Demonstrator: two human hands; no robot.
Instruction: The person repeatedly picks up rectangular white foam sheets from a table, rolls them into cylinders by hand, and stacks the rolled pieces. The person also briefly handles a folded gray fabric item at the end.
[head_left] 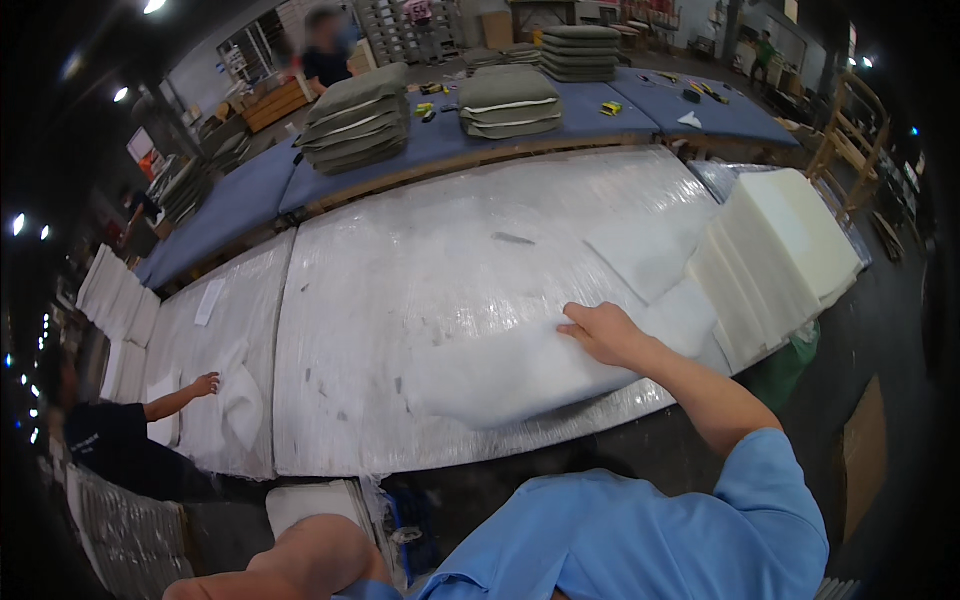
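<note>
Head view: our right hand (605, 333) has thumb and fingers clamped on a soft white sheet (500, 375), which lies along the near edge of a plastic-wrapped table (345, 330) and reaches right to a tall stack of white sheets (765, 260) at the table's right end. We cannot tell how our left hand is set, as it is outside the view. Toward the table's left end we see a co-worker's hand (206, 384) just beside a crumpled white cloth (240, 410), while beyond the far edge a blue table (600, 122) bears piles of olive cushions (355, 125).
</note>
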